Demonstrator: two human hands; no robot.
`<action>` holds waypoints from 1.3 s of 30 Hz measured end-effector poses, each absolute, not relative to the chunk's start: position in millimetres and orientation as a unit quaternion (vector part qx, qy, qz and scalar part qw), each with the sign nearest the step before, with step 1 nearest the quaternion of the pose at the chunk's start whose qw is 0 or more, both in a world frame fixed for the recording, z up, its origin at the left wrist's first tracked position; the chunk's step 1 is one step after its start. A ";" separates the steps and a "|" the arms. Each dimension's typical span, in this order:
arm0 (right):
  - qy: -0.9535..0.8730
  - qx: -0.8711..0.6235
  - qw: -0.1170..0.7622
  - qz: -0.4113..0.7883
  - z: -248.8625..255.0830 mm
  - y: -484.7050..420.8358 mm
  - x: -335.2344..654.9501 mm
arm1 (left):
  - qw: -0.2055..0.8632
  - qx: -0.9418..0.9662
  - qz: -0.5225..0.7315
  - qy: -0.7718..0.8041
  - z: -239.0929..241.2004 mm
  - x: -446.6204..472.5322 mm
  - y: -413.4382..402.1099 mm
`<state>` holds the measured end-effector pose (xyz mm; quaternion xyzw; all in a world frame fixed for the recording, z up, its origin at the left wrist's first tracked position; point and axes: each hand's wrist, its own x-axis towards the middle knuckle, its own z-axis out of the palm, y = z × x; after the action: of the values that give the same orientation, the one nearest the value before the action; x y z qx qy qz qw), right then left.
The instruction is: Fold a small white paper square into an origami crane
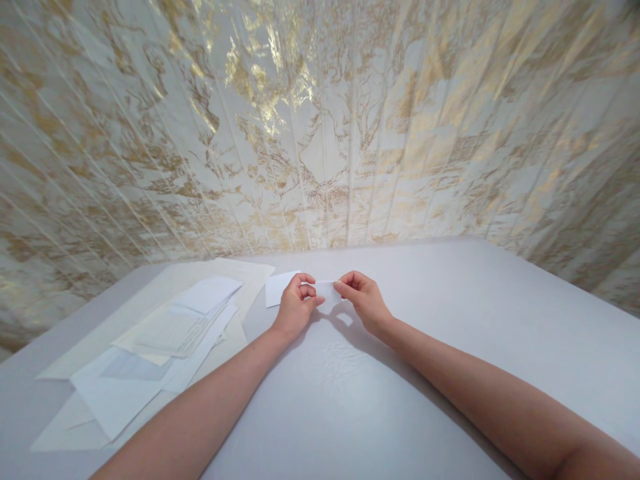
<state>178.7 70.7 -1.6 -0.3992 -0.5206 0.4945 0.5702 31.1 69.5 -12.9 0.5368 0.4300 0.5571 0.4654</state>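
Between my two hands is a small white piece of paper [327, 293], held up slightly over the table. My left hand [295, 307] pinches its left edge between thumb and fingers. At the upper right corner, the thumb and fingertips of my right hand [364, 299] are closed on the same paper. Shadows of both hands fall on the table just below. A white paper sheet [278, 289] lies flat on the table behind my left hand, partly hidden by it.
A spread pile of papers covers the table's left side: large cream sheets [195, 268], a white envelope [113, 400] with a greyish panel, and a sheet with printed lines [167, 331]. The white table [475, 300] ends at a gold-patterned curtain [320, 147].
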 end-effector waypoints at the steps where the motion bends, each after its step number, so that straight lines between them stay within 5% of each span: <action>1: -0.520 -0.400 0.558 0.508 -1.8 71.3 178.7 | 0.466 0.540 0.550 0.435 -12.4 30.6 68.9; 7: -0.565 -0.438 0.464 0.524 0.0 67.5 178.1 | 0.457 0.601 0.487 0.439 -10.3 32.6 62.6; 23: -0.479 -0.432 0.510 0.569 -5.3 69.8 173.7 | 0.502 0.570 0.496 0.420 -12.5 35.6 61.9; 39: -0.635 -0.478 0.525 0.306 -22.2 72.1 171.8 | 0.593 0.437 0.546 0.399 -12.4 42.7 61.3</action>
<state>171.8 72.1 -22.2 -0.4775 -0.6350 0.3058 0.5246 42.7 61.3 -12.4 0.4365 0.3995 0.5464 0.5927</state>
